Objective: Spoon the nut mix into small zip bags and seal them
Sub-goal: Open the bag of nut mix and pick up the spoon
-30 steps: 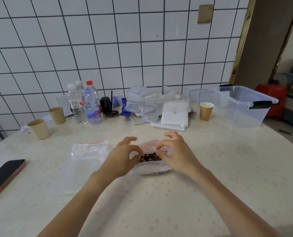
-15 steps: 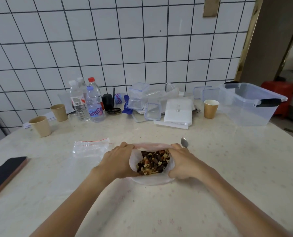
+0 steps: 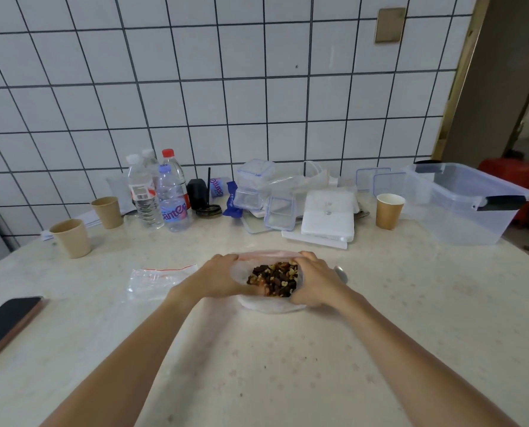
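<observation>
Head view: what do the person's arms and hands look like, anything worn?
Nothing worn that shows: both forearms are bare right up to the bottom edge of the frame, no sleeves, gloves, watch or rings visible on the left hand or right hand.

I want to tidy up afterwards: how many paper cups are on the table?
3. One paper cup stands at the far left, a second cup behind it beside the water bottles, a third cup right, beside the clear storage bin. Clutter may hide more.
</observation>
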Motion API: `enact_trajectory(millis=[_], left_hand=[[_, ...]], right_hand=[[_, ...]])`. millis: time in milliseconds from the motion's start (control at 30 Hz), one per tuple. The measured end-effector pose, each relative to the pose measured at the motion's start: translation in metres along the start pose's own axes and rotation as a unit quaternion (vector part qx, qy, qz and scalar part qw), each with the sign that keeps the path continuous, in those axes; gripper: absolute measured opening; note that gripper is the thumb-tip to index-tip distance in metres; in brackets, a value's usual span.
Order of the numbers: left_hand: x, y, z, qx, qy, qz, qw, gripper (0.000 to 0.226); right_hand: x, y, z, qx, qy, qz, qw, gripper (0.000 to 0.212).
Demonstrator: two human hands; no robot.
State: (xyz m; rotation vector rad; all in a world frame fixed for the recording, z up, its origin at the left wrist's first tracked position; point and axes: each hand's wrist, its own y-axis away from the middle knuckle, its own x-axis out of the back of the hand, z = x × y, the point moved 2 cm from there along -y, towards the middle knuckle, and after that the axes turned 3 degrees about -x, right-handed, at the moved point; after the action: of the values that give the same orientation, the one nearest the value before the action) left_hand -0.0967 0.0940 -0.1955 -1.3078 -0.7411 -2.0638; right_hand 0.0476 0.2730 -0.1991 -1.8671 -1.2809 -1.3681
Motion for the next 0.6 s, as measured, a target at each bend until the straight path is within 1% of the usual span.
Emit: enact_trajectory(millis=[33,67,100,167,200,233,333,400,433,500,600], left_hand=[[0.001,-0.006,0.0,0.018,0.033,0.001,0.999,0.107],[0.001,-0.01,0.001,0.029,0.054,0.016,0.998,0.099],[0.0,-0.012,0.002,0.031,0.058,0.041,0.997,0.087],[-0.002,-0.01,0.003,0.015,0.013,0.102,0.995,0.06],[-0.003,-0.008,0.004,0.005,-0.014,0.123,0.992,0.049],[-0.003,-0.006,0.004,-0.005,-0.034,0.137,0.99,0.044],[-0.001,0.0,0.007,-0.04,-0.062,0.148,0.986,0.039],[0.0,0.004,0.01,-0.063,-0.081,0.138,0.985,0.036],[0.0,0.004,0.012,-0.073,-0.086,0.129,0.985,0.039],[0.003,0.005,0.015,-0.086,-0.075,0.094,0.989,0.053],[0.01,0.004,0.016,-0.089,-0.046,0.001,0.995,0.077]], right_hand=[[0.001,-0.004,-0.001,0.002,-0.004,-0.002,1.0,0.096],[0.003,-0.007,-0.001,0.002,-0.012,-0.005,1.0,0.096],[0.004,-0.009,-0.002,-0.001,-0.024,-0.009,1.0,0.097],[0.007,-0.012,-0.001,-0.014,-0.046,-0.016,0.999,0.097],[0.008,-0.012,0.001,-0.017,-0.051,-0.018,0.998,0.098],[0.009,-0.012,0.003,-0.016,-0.054,-0.019,0.998,0.098],[0.013,-0.012,0.008,-0.018,-0.059,-0.015,0.998,0.09],[0.015,-0.012,0.01,-0.021,-0.047,-0.017,0.999,0.087],[0.015,-0.012,0.011,-0.02,-0.035,-0.021,0.999,0.087],[0.016,-0.01,0.01,-0.012,-0.01,-0.031,0.999,0.086],[0.019,-0.009,0.009,0.014,-0.007,-0.037,0.999,0.089]])
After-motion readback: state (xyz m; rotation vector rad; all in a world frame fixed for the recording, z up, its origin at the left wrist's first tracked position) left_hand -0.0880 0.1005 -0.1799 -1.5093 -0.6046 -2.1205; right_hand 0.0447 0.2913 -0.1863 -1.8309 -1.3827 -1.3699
